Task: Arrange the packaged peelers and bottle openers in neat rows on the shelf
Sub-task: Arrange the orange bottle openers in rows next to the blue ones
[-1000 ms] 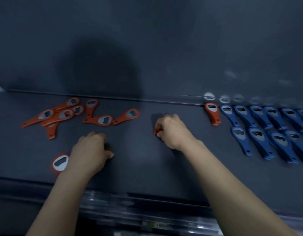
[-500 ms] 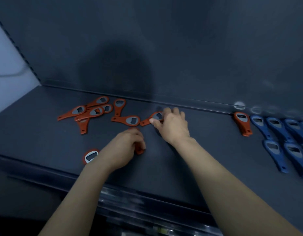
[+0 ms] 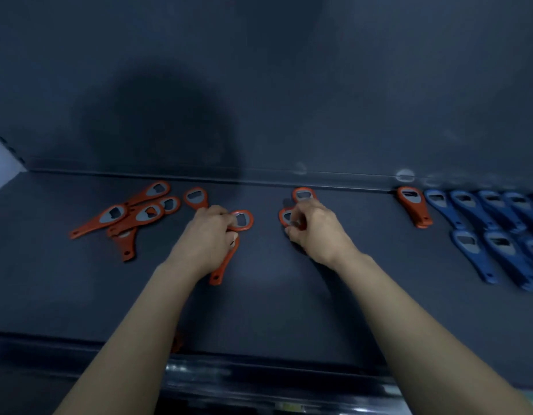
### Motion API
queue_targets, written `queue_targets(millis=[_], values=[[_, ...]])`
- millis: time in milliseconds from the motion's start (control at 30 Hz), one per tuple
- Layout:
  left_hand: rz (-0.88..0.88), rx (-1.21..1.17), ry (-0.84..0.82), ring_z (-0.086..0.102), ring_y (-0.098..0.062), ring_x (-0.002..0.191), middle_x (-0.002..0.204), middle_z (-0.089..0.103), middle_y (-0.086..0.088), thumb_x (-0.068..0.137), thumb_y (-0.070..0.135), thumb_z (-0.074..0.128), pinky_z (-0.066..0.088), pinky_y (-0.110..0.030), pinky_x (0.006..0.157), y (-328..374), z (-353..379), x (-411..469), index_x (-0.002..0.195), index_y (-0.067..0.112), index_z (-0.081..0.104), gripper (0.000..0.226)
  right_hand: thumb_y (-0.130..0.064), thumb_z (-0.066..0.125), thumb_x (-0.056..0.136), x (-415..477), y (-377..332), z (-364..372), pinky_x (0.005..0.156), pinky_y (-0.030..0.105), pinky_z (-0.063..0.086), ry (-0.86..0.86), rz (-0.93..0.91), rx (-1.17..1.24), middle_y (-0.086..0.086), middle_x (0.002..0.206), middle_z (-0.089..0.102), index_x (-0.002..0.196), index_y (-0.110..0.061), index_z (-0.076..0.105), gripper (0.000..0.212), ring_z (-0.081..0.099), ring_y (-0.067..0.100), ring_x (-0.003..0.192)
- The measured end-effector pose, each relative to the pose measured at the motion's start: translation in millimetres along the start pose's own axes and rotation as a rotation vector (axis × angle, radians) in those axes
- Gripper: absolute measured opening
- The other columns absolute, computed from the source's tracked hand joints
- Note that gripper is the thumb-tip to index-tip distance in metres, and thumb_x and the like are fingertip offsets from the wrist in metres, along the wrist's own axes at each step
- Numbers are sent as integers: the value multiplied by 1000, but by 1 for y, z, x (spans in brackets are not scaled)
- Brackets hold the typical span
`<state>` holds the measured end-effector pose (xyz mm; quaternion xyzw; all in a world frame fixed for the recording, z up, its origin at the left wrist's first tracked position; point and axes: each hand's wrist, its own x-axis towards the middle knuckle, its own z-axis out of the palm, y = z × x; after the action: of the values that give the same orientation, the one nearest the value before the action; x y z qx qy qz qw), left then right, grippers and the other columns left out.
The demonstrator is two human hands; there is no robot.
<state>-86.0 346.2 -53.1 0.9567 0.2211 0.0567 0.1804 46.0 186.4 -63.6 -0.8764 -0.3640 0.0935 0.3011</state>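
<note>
head view is showing the left hand gripping an orange bottle opener at eleven o'clock on the shelf; the right hand is curling round a second opener at one o'clock; juggling both is probably risking a slip and crooked rows.

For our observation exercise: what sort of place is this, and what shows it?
Probably a shop display being stocked: a deep dark shelf with a back wall, identical blue bottle openers in rows, and loose orange bottle openers, some gripped by the left hand and right hand.
</note>
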Motion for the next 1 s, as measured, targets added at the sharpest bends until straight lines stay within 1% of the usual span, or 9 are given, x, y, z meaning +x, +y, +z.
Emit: queue_targets(millis=[200,300,367,467,600,700,767,900,1000], values=[[105,-54,24,45,-19,104,108,54,-2,89,11,59,38,-28,84,34,13,2,99,9,68,14,-12,64,83,-25,24,-22,76,20,41,30,27,12,3,104,58,93,-7,61,11,53,18,92],[97,-73,23,47,-19,100,101,55,-2,87,17,63,39,-28,80,52,18,1,94,11,67,10,-13,65,81,-36,33,-31,71,13,33,26,61,-14,2,103,56,93,-10,60,13,48,15,93],[68,-74,36,48,-20,95,97,56,-4,86,18,65,38,-28,76,62,21,1,92,10,64,10,-16,65,81,-43,38,-36,77,11,28,23,63,-74,-1,106,52,101,-12,59,21,40,17,104],[15,-84,11,55,-25,94,101,61,-9,83,10,67,45,-37,80,71,22,6,101,3,60,20,-33,66,82,-48,40,-41,93,28,32,59,111,-268,4,115,47,115,-13,56,40,33,26,111],[-68,-140,-19,59,-27,89,100,61,-11,79,10,72,50,-43,81,76,21,9,107,3,57,33,-40,63,85,-54,38,-45,88,35,38,118,217,-415,11,106,54,99,-6,59,37,38,31,105],[-100,-242,3,60,-20,78,86,60,-3,76,15,75,51,-36,71,74,24,7,113,7,55,42,-31,61,87,-54,34,-46,83,34,39,111,240,-377,14,106,56,98,-3,59,30,41,32,106],[-121,-293,42,58,-10,68,80,58,3,76,18,74,48,-23,59,74,26,4,117,8,53,47,-29,61,87,-54,32,-46,79,32,39,98,278,-336,15,107,55,100,-3,58,30,43,32,107],[-162,-334,155,57,-4,67,91,58,2,75,21,75,42,-11,53,75,27,-3,117,10,55,48,-25,62,88,-53,30,-46,74,30,36,70,332,-325,16,110,57,104,0,59,29,44,33,110],[-204,-368,221,58,1,59,86,56,8,73,20,77,38,-7,40,77,21,-12,111,13,56,44,-19,61,87,-52,32,-47,70,30,37,46,343,-272,16,105,59,98,-1,59,21,45,32,109]])
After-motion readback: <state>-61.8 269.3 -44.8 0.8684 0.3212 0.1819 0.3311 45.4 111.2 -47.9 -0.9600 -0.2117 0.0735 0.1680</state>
